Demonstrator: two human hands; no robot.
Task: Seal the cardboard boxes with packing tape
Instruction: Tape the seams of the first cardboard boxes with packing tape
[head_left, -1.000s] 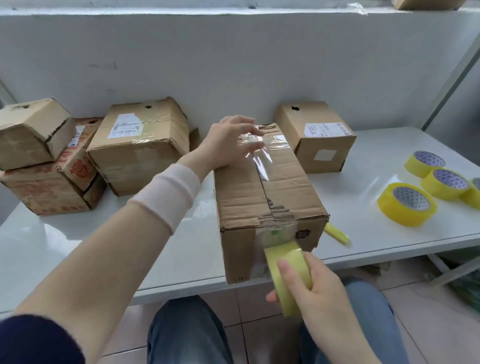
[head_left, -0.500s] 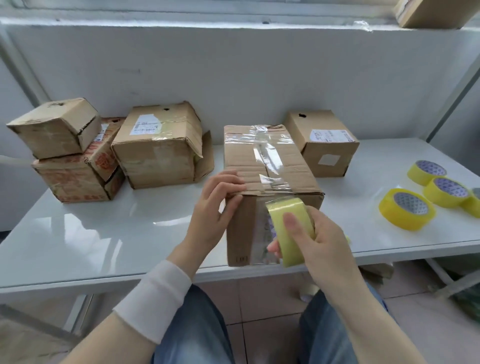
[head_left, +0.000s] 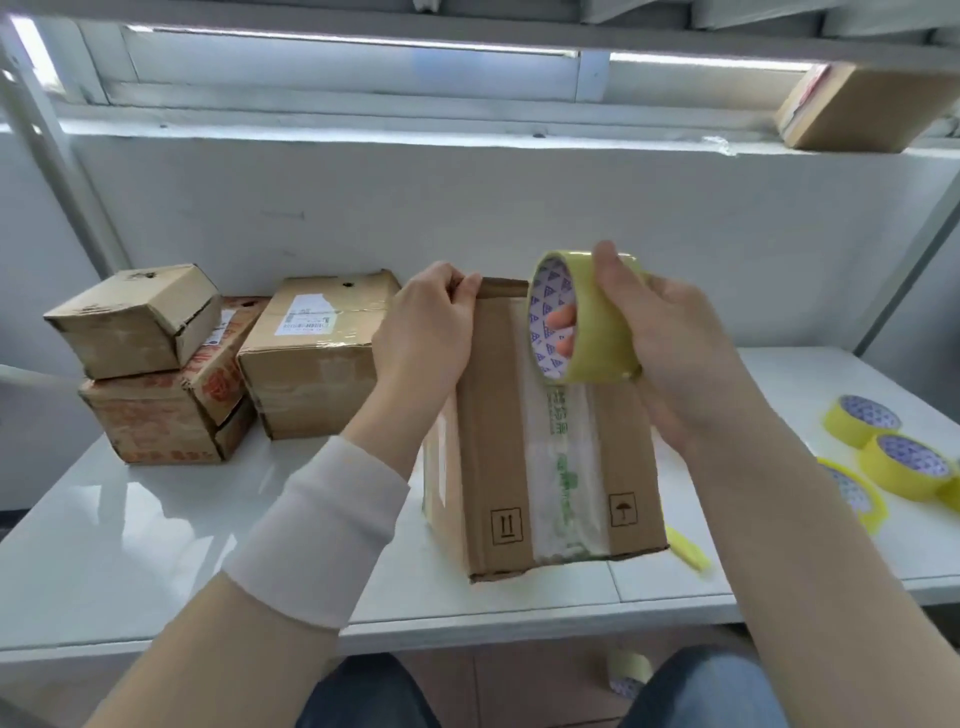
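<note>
**Box stood on end as tape climbs its face**

Head view: half a second ago I saw the box (head_left: 488, 415) lying flat on the table (head_left: 156, 545), with the roll (head_left: 597, 332) down at its near end. Now the box stands on end at the table's near edge, its long face toward me. The left hand (head_left: 426, 332) grips the box's top left corner, fingers curled over the edge to steady it. The right hand (head_left: 670, 353) holds the roll against the upper face, fingers through the core. A clear strip (head_left: 566, 467) runs from the roll down to the bottom edge. I judge this seam mostly covered, and the pull next needs to go over the top. Spare rolls (head_left: 904, 462) lie to the right and other boxes (head_left: 311, 358) to the left
</note>
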